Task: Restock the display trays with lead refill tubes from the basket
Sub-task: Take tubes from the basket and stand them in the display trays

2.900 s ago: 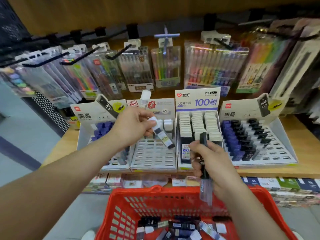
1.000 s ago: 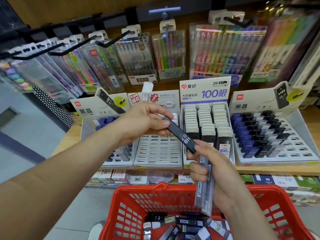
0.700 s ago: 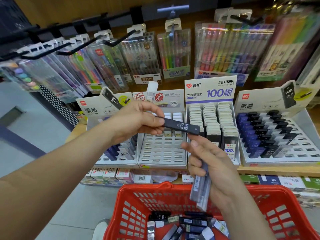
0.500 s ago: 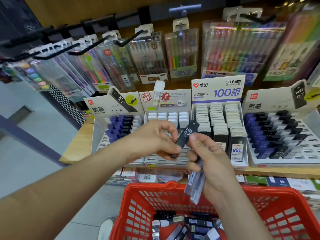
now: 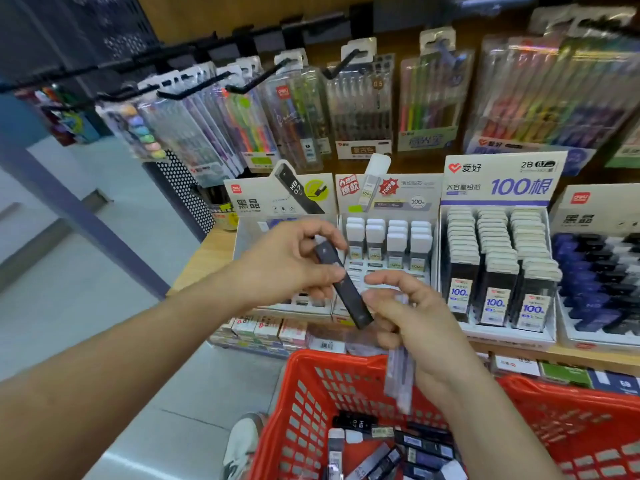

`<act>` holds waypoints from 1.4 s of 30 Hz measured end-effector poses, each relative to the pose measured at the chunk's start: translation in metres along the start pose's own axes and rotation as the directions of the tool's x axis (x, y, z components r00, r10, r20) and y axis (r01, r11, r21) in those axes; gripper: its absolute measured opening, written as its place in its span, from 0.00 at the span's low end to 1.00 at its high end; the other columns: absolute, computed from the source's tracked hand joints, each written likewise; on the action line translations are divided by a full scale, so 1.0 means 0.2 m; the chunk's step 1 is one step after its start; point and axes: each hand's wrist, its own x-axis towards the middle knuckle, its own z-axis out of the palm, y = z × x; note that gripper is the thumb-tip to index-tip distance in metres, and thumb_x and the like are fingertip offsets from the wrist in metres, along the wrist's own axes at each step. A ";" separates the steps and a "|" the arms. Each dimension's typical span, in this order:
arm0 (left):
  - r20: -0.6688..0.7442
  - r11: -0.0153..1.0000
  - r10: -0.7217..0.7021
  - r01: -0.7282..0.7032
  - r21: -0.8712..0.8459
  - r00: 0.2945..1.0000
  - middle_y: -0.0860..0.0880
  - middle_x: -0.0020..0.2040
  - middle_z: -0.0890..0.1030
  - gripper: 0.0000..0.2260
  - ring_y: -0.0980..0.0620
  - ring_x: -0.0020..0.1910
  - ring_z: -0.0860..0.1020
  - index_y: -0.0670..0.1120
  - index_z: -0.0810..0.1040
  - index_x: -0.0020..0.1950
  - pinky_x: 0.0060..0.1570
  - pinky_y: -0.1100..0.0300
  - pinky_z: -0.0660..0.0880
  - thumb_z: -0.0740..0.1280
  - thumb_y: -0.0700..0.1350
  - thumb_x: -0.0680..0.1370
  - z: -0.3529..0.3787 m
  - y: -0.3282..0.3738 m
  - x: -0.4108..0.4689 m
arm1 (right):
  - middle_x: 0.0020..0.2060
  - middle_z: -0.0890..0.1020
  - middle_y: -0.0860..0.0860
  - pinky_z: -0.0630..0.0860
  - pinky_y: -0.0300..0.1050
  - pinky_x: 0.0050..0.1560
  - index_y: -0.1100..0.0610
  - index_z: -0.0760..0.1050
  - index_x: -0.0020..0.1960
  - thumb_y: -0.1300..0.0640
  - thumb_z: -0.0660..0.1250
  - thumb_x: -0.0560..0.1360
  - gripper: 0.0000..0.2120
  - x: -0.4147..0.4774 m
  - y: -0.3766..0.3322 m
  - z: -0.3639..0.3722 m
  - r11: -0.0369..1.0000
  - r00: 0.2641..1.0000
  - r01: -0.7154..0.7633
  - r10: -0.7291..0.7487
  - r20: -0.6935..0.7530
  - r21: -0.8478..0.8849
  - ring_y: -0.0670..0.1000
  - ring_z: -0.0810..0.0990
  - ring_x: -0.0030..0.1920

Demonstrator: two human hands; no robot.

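The black tube (image 5: 343, 285) has flipped. It stood upright between both hands a moment ago; now it slants down to the right, pinched in the left hand (image 5: 294, 265), in front of the trays. The right hand (image 5: 412, 317) grips a bundle of tubes (image 5: 400, 379) above the red basket (image 5: 311, 393). Whether its fingertips touch the black one, I can't tell. It looks singled out for the left tray (image 5: 247, 237).

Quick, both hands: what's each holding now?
Left hand: pinches a slim black plastic lead refill tube.
Right hand: grips several translucent greyish plastic refill tubes.
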 end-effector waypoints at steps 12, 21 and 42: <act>-0.117 0.614 0.283 -0.086 0.785 0.952 0.52 0.49 0.84 0.09 0.51 0.48 0.79 0.51 0.82 0.55 0.53 0.55 0.75 0.70 0.44 0.75 -0.26 -0.19 0.03 | 0.46 0.78 0.63 0.78 0.44 0.33 0.58 0.71 0.60 0.77 0.48 0.72 0.25 0.04 0.06 -0.03 0.702 0.980 -0.180 0.192 0.060 0.689 0.52 0.78 0.37; -0.083 0.500 0.303 -0.084 0.862 0.949 0.49 0.47 0.81 0.10 0.52 0.51 0.74 0.51 0.80 0.59 0.50 0.64 0.61 0.67 0.48 0.78 -0.16 -0.24 0.04 | 0.56 0.79 0.64 0.81 0.46 0.34 0.57 0.72 0.63 0.76 0.47 0.74 0.26 0.02 0.04 -0.05 0.657 0.978 -0.172 0.201 0.050 0.734 0.54 0.82 0.41; -0.135 0.593 0.296 -0.071 0.802 0.945 0.49 0.50 0.82 0.08 0.48 0.53 0.71 0.46 0.84 0.52 0.54 0.61 0.67 0.72 0.41 0.74 -0.11 -0.31 0.14 | 0.47 0.85 0.56 0.77 0.46 0.41 0.56 0.75 0.58 0.73 0.50 0.74 0.22 0.02 0.05 -0.01 0.651 0.978 -0.137 0.210 -0.005 0.747 0.52 0.84 0.42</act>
